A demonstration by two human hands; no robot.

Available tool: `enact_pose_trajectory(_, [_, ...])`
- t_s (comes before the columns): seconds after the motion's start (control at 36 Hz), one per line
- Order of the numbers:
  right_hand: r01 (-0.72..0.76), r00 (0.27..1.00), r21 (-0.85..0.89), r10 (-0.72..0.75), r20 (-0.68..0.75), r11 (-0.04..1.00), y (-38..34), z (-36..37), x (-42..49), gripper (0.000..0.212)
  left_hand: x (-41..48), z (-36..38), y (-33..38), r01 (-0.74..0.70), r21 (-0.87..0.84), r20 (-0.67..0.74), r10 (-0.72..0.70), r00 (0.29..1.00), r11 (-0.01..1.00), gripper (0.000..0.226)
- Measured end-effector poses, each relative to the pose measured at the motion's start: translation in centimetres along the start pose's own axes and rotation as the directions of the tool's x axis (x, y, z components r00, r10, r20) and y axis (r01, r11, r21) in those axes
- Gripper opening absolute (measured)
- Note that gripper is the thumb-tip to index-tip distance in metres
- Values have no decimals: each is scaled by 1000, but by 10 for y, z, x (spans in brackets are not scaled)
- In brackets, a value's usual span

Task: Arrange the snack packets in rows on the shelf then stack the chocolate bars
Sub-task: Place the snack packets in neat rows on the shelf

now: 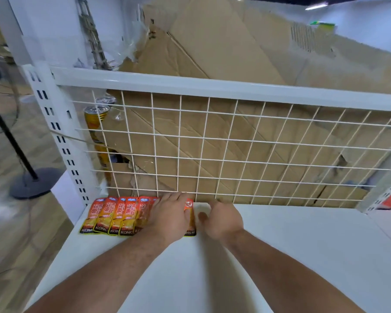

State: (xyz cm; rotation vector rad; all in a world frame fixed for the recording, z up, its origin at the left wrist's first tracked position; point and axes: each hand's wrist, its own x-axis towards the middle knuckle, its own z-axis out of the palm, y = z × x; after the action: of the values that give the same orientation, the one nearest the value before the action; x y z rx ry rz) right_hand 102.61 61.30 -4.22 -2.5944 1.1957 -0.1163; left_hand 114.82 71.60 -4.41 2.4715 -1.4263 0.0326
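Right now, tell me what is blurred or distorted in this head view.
Head view: the right hand is smeared by motion blur, while the left hand on the snack packets is sharper; the wide lens bows the shelf rail and wire grid; the left edge by the stand base is smeared.

left hand (167,213) hiding snack packets (113,215), right hand (221,219) blurred

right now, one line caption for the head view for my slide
Left hand presses on a row of orange snack packets at the white shelf's back left, right hand alongside.
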Motion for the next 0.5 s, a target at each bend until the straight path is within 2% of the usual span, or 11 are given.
enact_pose_trajectory(0.06, [44,999,-109,-47,-27,993,16,-3,-8,55,2,8,11,-53,-18,29,54,998,998,49])
enact_pose_trajectory(0.14, [20,1000,-181,-22,-4,983,42,-7,-21,71,5,20,30,-146,-15,81,147,986,989,53])
enact_pose_trajectory(0.33, [-175,983,-205,182,16,963,105,-29,-63,76,6,35,90,-288,-44,181,291,940,957,60])
enact_pose_trajectory(0.5, [-289,957,-159,286,-46,944,158,-56,-107,75,-6,34,153,-378,-63,206,382,901,924,59])
